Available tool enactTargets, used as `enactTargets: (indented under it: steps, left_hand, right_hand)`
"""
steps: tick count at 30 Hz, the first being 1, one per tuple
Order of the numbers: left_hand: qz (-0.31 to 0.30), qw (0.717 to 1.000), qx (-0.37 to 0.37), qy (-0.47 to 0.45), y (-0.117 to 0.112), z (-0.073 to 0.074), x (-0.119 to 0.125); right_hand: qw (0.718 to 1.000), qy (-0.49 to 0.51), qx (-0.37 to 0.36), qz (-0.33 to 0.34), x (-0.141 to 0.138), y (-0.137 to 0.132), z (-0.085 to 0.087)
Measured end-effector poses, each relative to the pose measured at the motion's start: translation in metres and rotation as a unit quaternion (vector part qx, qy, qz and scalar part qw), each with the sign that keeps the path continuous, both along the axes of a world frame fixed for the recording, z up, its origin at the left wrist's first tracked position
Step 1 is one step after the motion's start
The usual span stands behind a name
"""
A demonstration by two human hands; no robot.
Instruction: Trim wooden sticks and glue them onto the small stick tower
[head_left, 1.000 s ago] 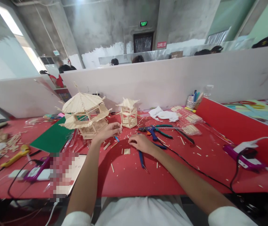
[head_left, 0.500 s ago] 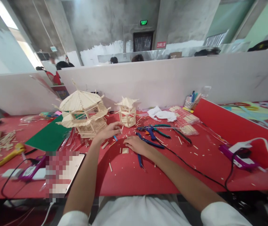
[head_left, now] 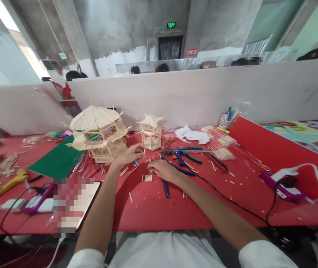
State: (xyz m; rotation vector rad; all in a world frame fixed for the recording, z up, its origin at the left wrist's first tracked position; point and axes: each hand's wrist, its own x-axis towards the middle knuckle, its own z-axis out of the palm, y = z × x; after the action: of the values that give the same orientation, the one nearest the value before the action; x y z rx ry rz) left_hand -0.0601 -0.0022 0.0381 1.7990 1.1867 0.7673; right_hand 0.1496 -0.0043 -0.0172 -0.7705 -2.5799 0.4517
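My left hand (head_left: pixel 127 156) is raised a little above the red table (head_left: pixel 153 204), its fingers pinched on a thin wooden stick (head_left: pixel 143 153), just in front of a small stick pavilion (head_left: pixel 151 132). My right hand (head_left: pixel 163 171) rests palm down on the table, fingers curled, next to a small row of glued sticks (head_left: pixel 148 178) and over blue-handled pliers (head_left: pixel 166 188). A large stick pavilion (head_left: pixel 97 132) stands to the left of my left hand.
Blue and green hand tools (head_left: pixel 185 154) lie right of my hands, with a black cable (head_left: pixel 231 199) running to a purple glue gun (head_left: pixel 283 184). A second glue gun (head_left: pixel 37 199), a yellow knife (head_left: pixel 6 182), a green mat (head_left: pixel 57 160) and stick bundles (head_left: pixel 221 143) lie around. A white partition (head_left: pixel 203 93) backs the table.
The view has dropped slightly. My right hand has slid a little left and away from me, toward the glued sticks. My left hand holds about the same place.
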Motion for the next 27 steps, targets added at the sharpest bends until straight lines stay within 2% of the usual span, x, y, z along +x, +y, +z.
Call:
enactTargets:
  steps: [7, 21, 24, 27]
  left_hand:
    - [0.001, 1.000, 0.004, -0.007, 0.002, -0.003, -0.001]
    - [0.000, 1.000, 0.025, -0.008, 0.001, 0.001, 0.001]
    - [0.000, 1.000, 0.025, -0.013, 0.004, -0.004, 0.000]
    - [0.010, 1.000, 0.023, -0.015, 0.008, -0.008, -0.002]
  right_hand:
    - [1.000, -0.005, -0.003, 0.024, 0.004, 0.000, -0.002]
    - [0.999, -0.014, 0.028, -0.004, -0.004, 0.002, -0.007]
    - [1.000, -0.009, 0.022, -0.016, -0.001, 0.001, -0.003]
    - [0.998, -0.008, 0.032, -0.057, 0.007, 0.000, 0.008]
